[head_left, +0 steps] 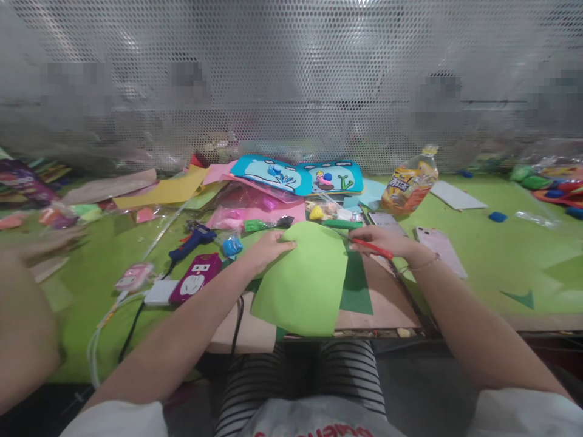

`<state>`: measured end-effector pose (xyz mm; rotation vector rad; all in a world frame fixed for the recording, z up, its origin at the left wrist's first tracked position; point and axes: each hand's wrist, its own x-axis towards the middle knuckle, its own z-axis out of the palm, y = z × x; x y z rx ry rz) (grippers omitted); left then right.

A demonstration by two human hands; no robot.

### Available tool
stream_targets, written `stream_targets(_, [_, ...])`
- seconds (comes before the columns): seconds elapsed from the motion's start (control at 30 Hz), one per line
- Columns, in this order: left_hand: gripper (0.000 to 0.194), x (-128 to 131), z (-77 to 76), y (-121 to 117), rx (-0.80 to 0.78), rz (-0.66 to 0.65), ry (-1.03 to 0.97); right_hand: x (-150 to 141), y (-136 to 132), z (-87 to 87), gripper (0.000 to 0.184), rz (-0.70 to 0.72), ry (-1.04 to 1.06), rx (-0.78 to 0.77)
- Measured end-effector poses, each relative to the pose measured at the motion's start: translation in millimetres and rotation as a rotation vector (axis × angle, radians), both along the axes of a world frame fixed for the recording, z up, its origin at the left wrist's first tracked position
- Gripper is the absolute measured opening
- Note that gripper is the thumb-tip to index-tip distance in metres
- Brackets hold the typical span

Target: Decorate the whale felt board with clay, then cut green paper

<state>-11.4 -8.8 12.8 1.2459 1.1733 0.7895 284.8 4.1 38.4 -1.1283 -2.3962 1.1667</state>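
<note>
My left hand (pixel 268 247) grips the upper left edge of a light green foam sheet (pixel 306 280), fingers closed over it. The sheet hangs over the table's front edge, on top of a darker green sheet (pixel 356 286). My right hand (pixel 383 240) is closed around red-handled scissors (pixel 372 247) at the sheet's upper right edge. The blades are hard to make out.
A blue glue gun (pixel 195 238), a purple phone case (pixel 195 277) and a white charger (pixel 161 292) lie to the left. Blue craft panels (pixel 298 176), pink and yellow sheets and a snack bag (pixel 409 186) sit behind. A phone (pixel 441 249) lies right. Another person's arm (pixel 22 328) is at far left.
</note>
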Motion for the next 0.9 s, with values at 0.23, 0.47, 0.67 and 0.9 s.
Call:
stream_targets(0.23, [0.032, 0.8, 2.1, -1.6, 0.011, 0.007, 0.015, 0.7, -0.5, -0.7, 0.041, -0.015, -0.038, 0.013])
stream_targets(0.47, [0.032, 0.0, -1.2, 1.4, 0.039, 0.045, 0.000, 1.5, 9.3, -7.8, 0.047, -0.362, 0.039, 0.278])
stream_targets(0.67, [0.036, 1.3, -1.8, 5.4, 0.134, 0.190, -0.186, -8.5, 4.8, -12.3, 0.046, -0.445, 0.221, 0.075])
stream_targets(0.9, [0.035, 1.6, -0.6, 9.5, 0.199, 0.316, -0.352, -33.1, -12.5, -16.9, 0.045, -0.310, 0.362, -0.180])
